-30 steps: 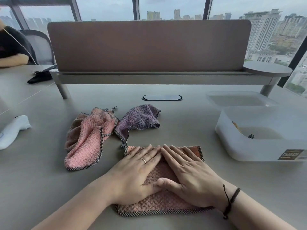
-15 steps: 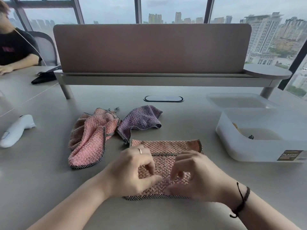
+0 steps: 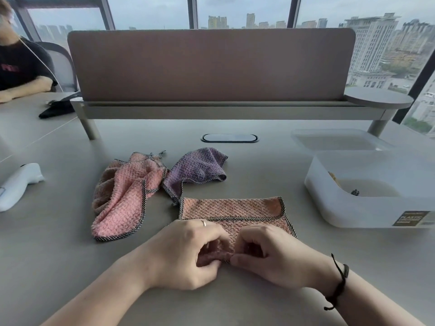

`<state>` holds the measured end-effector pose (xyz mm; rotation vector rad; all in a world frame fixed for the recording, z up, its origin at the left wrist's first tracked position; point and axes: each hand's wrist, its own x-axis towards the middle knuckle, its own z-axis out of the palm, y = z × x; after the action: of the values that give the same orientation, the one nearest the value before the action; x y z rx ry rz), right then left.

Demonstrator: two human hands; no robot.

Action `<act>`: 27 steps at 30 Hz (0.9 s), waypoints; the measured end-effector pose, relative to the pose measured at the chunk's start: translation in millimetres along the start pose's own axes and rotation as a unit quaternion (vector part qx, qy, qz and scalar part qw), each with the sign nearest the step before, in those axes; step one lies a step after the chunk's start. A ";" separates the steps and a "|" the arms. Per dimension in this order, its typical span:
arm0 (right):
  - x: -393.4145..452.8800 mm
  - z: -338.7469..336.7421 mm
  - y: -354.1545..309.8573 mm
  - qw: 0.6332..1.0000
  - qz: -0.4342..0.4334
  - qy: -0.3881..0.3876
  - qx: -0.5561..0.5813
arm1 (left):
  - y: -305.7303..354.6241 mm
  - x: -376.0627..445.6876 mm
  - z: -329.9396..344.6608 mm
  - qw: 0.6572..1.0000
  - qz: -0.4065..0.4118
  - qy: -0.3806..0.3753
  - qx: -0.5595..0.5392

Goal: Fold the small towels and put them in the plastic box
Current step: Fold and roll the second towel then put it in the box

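pinching the near edge of the folded towel (image 3: 231, 209), both hands curl their fingers on it: left hand (image 3: 188, 251) and right hand (image 3: 270, 252) side by side. two crumpled towels, pink (image 3: 122, 191) and purple (image 3: 197, 168), lie beyond on the table (image 3: 58, 255); the plastic box (image 3: 367, 208) sits right.

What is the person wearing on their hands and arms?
Both forearms are bare, with no sleeves in view. The left hand has a thin ring on one finger. The right hand has a black cord bracelet at the wrist, its loose ends hanging.
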<state>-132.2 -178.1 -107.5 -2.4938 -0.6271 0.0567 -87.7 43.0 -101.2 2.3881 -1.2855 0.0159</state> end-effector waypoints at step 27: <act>-7.3 -32.4 30.1 0.973 0.143 0.183 -0.001 | -21.2 1.9 -11.1 0.988 -0.074 0.127 -0.051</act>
<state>-120.3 -220.0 -97.0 -2.4875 -0.1145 -0.2892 -67.6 55.8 -98.4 2.3003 -0.9675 0.2003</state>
